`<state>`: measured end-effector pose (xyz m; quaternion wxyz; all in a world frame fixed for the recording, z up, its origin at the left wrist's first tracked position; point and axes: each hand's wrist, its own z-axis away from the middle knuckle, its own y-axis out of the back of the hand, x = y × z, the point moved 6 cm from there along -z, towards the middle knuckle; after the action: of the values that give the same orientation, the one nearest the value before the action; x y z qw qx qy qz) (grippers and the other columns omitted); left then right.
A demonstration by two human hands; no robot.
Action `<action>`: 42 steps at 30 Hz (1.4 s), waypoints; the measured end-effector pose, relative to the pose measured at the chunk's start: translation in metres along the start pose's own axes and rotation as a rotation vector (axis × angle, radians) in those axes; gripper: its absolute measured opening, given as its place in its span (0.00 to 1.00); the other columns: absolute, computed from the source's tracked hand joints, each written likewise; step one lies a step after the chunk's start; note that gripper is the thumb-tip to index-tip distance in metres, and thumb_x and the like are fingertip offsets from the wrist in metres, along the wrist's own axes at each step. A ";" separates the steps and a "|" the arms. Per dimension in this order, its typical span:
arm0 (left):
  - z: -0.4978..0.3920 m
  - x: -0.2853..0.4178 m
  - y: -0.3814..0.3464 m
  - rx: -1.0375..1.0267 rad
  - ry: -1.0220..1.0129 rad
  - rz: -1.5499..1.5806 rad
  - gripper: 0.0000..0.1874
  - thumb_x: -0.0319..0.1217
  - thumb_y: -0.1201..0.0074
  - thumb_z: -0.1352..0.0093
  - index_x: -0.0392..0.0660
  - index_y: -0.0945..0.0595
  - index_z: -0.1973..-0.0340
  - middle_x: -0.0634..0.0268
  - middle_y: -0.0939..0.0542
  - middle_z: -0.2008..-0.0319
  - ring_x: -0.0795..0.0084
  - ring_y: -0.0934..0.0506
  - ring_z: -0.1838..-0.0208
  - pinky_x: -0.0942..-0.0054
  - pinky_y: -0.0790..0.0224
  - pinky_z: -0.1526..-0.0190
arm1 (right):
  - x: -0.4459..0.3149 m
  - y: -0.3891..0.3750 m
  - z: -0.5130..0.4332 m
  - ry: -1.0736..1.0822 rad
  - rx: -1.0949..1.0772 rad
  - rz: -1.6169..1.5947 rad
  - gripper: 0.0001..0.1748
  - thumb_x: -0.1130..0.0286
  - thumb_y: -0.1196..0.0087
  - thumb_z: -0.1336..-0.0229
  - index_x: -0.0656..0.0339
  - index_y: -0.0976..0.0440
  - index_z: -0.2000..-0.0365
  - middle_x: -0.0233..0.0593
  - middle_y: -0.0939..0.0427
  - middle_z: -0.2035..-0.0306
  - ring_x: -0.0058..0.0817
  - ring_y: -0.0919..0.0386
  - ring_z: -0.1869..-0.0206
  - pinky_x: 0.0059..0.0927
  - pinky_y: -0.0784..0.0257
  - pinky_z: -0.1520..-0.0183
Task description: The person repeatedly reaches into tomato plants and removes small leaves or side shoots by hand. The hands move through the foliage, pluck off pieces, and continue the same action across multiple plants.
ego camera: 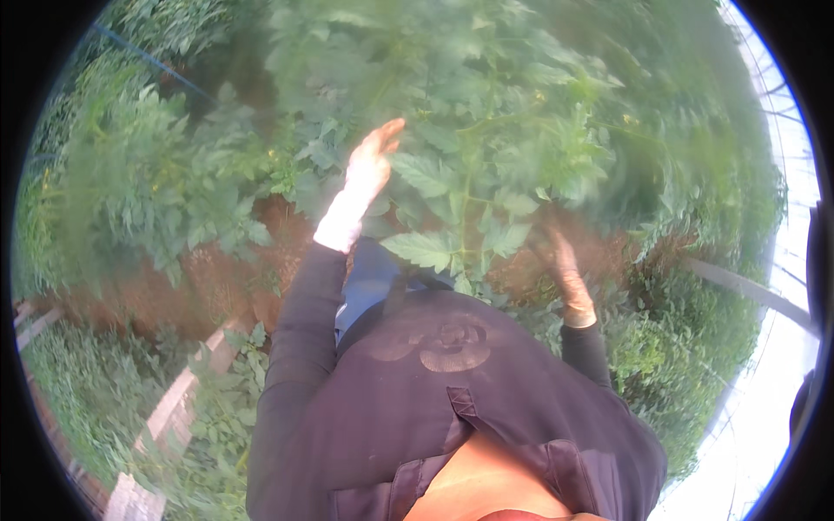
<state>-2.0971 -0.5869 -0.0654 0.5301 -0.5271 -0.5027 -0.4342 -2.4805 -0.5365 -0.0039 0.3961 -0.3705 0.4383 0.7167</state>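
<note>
Leafy tomato plants [456, 189] with small yellow flowers stand close before me. My left hand [374, 156] is at the left side of the nearest plant, palm turned towards it. Its fingers are partly bent and I see nothing in them; whether it touches a leaf is unclear. Lower and to the right, my right hand [560, 254] reaches down beside the same plant, over the reddish soil. Its fingers are blurred and shaded, so what they touch or hold cannot be told.
Reddish bare soil [208, 280] runs between the plant rows. A blue string [156, 63] crosses the upper left. Wooden posts [186, 397] stand at the lower left, and a pale bar [749, 286] is at the right. Bright sheeting [736, 404] borders the foliage.
</note>
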 end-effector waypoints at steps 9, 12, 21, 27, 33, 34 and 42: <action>-0.052 -0.074 0.008 0.131 0.311 0.340 0.28 0.15 0.58 0.33 0.41 0.36 0.36 0.60 0.29 0.40 0.72 0.33 0.37 0.76 0.44 0.36 | 0.027 -0.117 -0.036 -0.105 -0.318 -0.283 0.25 0.76 0.51 0.44 0.66 0.35 0.44 0.40 0.23 0.57 0.21 0.25 0.60 0.20 0.29 0.59; -0.043 -0.074 0.027 0.082 0.267 0.097 0.29 0.17 0.55 0.34 0.42 0.35 0.36 0.62 0.32 0.37 0.67 0.36 0.34 0.73 0.47 0.33 | 0.019 -0.098 -0.055 -0.122 -0.200 -0.248 0.25 0.76 0.51 0.44 0.66 0.35 0.44 0.40 0.23 0.57 0.21 0.25 0.60 0.20 0.29 0.59; -0.044 -0.067 0.027 -0.257 0.096 -1.141 0.15 0.23 0.52 0.36 0.49 0.19 0.55 0.59 0.28 0.40 0.55 0.40 0.31 0.66 0.46 0.32 | -0.022 -0.031 -0.101 -0.076 0.089 -0.219 0.25 0.76 0.51 0.43 0.66 0.36 0.44 0.41 0.23 0.57 0.21 0.25 0.59 0.21 0.29 0.58; -0.031 -0.065 0.031 -0.158 0.114 -1.003 0.12 0.26 0.51 0.35 0.47 0.18 0.58 0.60 0.29 0.38 0.57 0.41 0.30 0.63 0.45 0.34 | -0.030 -0.016 -0.114 -0.087 0.116 -0.189 0.26 0.76 0.50 0.43 0.66 0.36 0.43 0.41 0.23 0.57 0.22 0.25 0.59 0.21 0.29 0.58; -0.047 -0.063 0.028 -0.152 0.276 -0.635 0.13 0.26 0.50 0.33 0.44 0.19 0.54 0.62 0.27 0.41 0.66 0.34 0.37 0.71 0.41 0.38 | -0.021 -0.023 -0.119 -0.138 -0.019 -0.146 0.26 0.76 0.50 0.43 0.66 0.37 0.43 0.42 0.23 0.57 0.22 0.25 0.58 0.21 0.28 0.58; -0.047 -0.062 0.027 -0.110 0.426 -0.502 0.13 0.25 0.49 0.33 0.44 0.19 0.54 0.63 0.26 0.43 0.69 0.32 0.39 0.73 0.40 0.40 | -0.019 -0.025 -0.121 -0.143 -0.056 -0.140 0.26 0.76 0.50 0.43 0.66 0.37 0.43 0.42 0.23 0.57 0.22 0.25 0.58 0.21 0.28 0.58; -0.092 0.019 -0.020 0.015 0.391 -0.008 0.14 0.20 0.44 0.36 0.40 0.20 0.53 0.64 0.20 0.53 0.79 0.25 0.52 0.79 0.31 0.52 | -0.008 -0.041 -0.129 -0.166 -0.282 -0.035 0.26 0.76 0.50 0.42 0.66 0.37 0.42 0.42 0.23 0.56 0.22 0.26 0.58 0.21 0.28 0.58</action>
<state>-2.1074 -0.6781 -0.0384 0.6200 -0.4268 -0.3953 -0.5265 -2.4165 -0.6453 -0.0548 0.3872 -0.3695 0.2925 0.7925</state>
